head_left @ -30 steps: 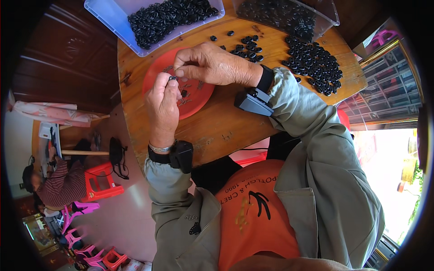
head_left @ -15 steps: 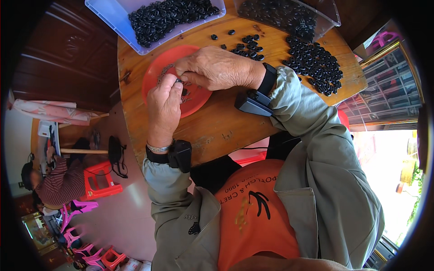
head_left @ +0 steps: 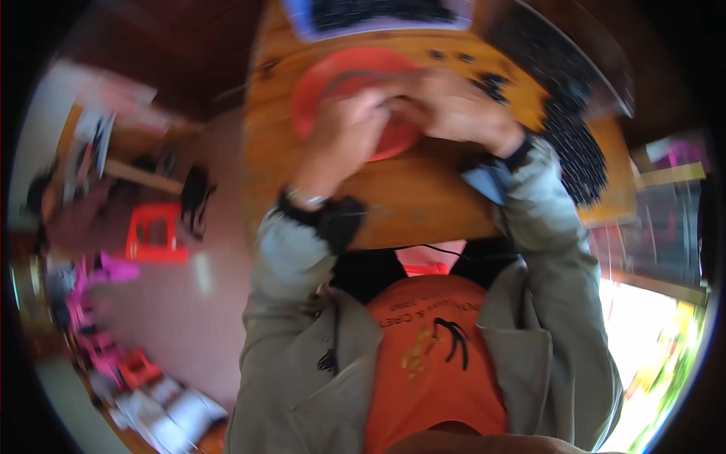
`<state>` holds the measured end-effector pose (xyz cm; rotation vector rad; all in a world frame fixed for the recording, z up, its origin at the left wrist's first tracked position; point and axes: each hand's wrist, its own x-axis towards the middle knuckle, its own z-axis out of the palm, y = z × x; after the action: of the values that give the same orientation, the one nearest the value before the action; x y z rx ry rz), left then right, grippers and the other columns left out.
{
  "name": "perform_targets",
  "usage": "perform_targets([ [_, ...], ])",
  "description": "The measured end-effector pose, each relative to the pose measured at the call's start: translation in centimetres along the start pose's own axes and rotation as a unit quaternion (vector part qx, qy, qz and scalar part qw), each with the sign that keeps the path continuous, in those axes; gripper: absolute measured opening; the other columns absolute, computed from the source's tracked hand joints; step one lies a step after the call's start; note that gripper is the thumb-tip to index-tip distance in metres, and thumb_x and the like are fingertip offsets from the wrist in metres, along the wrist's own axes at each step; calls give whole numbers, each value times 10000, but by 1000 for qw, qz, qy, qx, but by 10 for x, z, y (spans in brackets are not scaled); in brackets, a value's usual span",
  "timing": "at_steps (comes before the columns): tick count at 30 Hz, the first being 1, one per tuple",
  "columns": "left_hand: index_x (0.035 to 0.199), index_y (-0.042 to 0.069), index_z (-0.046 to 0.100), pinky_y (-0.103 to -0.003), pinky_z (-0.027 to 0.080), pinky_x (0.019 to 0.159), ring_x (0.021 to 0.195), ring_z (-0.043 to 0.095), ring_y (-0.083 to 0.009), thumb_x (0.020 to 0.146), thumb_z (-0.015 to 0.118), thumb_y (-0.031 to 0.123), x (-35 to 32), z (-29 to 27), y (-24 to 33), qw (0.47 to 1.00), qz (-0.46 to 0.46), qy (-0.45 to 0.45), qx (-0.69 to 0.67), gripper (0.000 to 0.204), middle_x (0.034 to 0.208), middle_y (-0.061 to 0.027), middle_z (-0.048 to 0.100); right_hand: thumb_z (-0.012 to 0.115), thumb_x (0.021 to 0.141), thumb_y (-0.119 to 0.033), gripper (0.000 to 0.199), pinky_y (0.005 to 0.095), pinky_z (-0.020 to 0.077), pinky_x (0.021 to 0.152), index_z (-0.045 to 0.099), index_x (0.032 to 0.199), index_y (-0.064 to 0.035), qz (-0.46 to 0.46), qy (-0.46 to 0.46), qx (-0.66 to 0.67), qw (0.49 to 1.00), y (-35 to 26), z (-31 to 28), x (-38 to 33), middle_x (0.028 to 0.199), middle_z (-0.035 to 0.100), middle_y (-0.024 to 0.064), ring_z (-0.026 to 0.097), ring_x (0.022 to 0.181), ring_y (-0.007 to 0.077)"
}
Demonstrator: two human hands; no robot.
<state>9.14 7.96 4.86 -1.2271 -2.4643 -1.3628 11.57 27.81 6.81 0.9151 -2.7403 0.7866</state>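
Over an orange-red plate (head_left: 308, 91) on the wooden table, my two hands meet with their fingertips together. My left hand (head_left: 342, 140) is closed in a pinch at the plate's near side. From the right, my right hand (head_left: 461, 110) reaches in, its fingers also bent closed against the left fingertips. Motion blur smears whatever is between them; a dark spot shows there. Small black ring-like pieces (head_left: 491, 87) lie loose on the table beyond my right hand. A much larger spread of black pieces (head_left: 575, 144) covers the table's right side.
At the far edge stands a pale lavender tub (head_left: 386, 32) of black pieces. A clear tub (head_left: 609, 72) with more black pieces is at the far right. Left of the table are a red stool (head_left: 155, 234), pink stools (head_left: 106, 272) and a blurred person (head_left: 83, 216).
The whole view has shifted, so table, plate and hands appear farther right and higher, and blurred. Both hands stay together over the plate; the small black piece in the fingers is no longer distinct.
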Motion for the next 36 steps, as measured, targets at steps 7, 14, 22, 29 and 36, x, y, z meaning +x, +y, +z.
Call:
perform_targets([
  [7, 662, 30, 574, -496, 447, 568, 632, 583, -399, 765, 546, 158, -2, 12, -11, 990, 82, 101, 61, 167, 637, -203, 579, 556, 866, -52, 70, 332, 417, 636, 558, 865, 17, 25, 15, 65, 997, -21, -3, 2, 744, 549, 137, 538, 673, 264],
  [14, 658, 20, 530, -501, 433, 590, 633, 571, -389, 791, 497, 108, -5, 10, -2, 988, 55, 128, 65, 162, 639, -185, 577, 541, 921, -54, 65, 251, 408, 674, 565, 890, -1, 63, 33, 134, 988, -19, 2, 0, 726, 522, 27, 473, 699, 114],
  [22, 673, 27, 534, -502, 435, 607, 642, 573, -388, 809, 492, 122, -5, 11, -3, 989, 53, 128, 55, 171, 653, -179, 582, 541, 922, -19, 38, 233, 407, 670, 574, 904, -10, 59, 30, 185, 981, -15, 2, -1, 763, 548, 3, 481, 711, 99],
  [29, 704, 12, 534, -484, 424, 587, 623, 564, -385, 814, 515, 119, -1, 8, -7, 989, 120, 80, 21, 154, 647, -167, 568, 567, 863, -31, 41, 315, 444, 648, 572, 873, 8, 0, 15, 52, 999, -18, -11, -1, 724, 553, 110, 553, 677, 238],
  [36, 742, -4, 542, -479, 420, 579, 655, 561, -409, 821, 507, 121, 0, -4, -8, 999, 43, -9, -9, 152, 664, -225, 556, 576, 833, -38, 98, 382, 474, 670, 593, 925, -8, -74, 11, 23, 997, -8, -5, 5, 813, 617, 153, 592, 743, 348],
])
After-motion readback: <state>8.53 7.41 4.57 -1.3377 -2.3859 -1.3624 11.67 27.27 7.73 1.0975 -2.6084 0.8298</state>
